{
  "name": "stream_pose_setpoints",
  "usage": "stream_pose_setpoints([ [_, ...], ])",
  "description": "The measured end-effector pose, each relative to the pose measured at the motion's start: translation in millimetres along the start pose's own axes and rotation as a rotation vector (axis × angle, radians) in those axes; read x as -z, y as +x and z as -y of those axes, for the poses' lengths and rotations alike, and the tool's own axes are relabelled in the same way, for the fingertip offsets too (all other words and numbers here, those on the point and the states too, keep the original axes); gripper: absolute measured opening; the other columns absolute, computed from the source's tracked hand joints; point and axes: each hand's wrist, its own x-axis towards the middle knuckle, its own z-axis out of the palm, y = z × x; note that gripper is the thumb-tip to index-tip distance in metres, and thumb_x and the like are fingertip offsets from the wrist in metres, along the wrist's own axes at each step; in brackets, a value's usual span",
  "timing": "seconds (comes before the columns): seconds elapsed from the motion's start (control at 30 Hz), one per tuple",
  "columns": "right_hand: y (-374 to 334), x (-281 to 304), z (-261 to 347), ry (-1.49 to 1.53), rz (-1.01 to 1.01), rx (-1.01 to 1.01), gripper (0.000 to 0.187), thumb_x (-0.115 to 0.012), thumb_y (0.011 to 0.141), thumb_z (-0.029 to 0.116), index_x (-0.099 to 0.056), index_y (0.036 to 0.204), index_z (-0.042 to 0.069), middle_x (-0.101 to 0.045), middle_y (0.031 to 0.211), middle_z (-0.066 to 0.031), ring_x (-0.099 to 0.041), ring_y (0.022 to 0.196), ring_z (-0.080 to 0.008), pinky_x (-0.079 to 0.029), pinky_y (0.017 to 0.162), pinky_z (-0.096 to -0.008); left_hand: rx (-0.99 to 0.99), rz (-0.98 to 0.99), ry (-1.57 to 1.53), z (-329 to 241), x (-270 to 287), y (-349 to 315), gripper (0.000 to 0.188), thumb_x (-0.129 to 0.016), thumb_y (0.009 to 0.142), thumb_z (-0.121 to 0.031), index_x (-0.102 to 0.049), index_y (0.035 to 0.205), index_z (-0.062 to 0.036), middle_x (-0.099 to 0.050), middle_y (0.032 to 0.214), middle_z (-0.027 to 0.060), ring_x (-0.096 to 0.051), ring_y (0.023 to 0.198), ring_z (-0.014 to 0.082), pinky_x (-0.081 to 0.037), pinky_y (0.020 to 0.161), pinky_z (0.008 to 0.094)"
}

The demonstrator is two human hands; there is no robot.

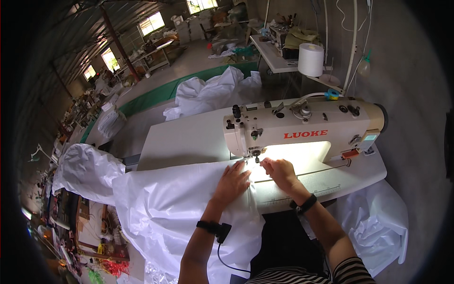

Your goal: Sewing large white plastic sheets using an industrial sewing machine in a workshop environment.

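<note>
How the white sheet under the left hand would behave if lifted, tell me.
The white sheet probably flops, since it hangs in loose folds off the sewing table. Its glossy highlights suggest it may slide fairly easily under the left hand.

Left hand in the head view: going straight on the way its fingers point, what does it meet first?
The left hand would probably first meet the needle end of the sewing machine, just beyond its fingertips; depth is unclear, so it might slip underneath.
</note>
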Motion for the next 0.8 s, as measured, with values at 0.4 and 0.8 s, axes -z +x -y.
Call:
stream_pose_setpoints([
  [0.4, -149.2, 16.6, 8.4, 0.241, 0.139, 0.024, 0.016, -0.066, 0.09, 0.018, -0.067, 0.081, 0.005, -0.063, 0.071, -0.0115, -0.063, 0.063, -0.0289, -0.049, 0.058, -0.0366, -0.229, 0.02, -0.136, -135.5, -42.6, -179.4, 0.035, -0.069, 0.084, -0.025, -0.061, 0.116, -0.0139, -0.063, 0.113, 0.0075, -0.064, 0.093, 0.0284, -0.053, 0.076, 0.0402],
  [0.8, -199.0, -12.0, 10.6, 0.463, 0.223, -0.137, 0.024, -0.072, 0.086, 0.027, -0.068, 0.1, 0.008, -0.066, 0.09, -0.0065, -0.064, 0.068, -0.0213, -0.051, 0.063, -0.0327, 0.871, -0.279, -0.365, -162.2, -35.6, -339.0, 0.036, -0.07, 0.079, -0.005, -0.057, 0.112, -0.0074, -0.062, 0.109, 0.0111, -0.066, 0.096, 0.0271, -0.055, 0.078, 0.0371],
])
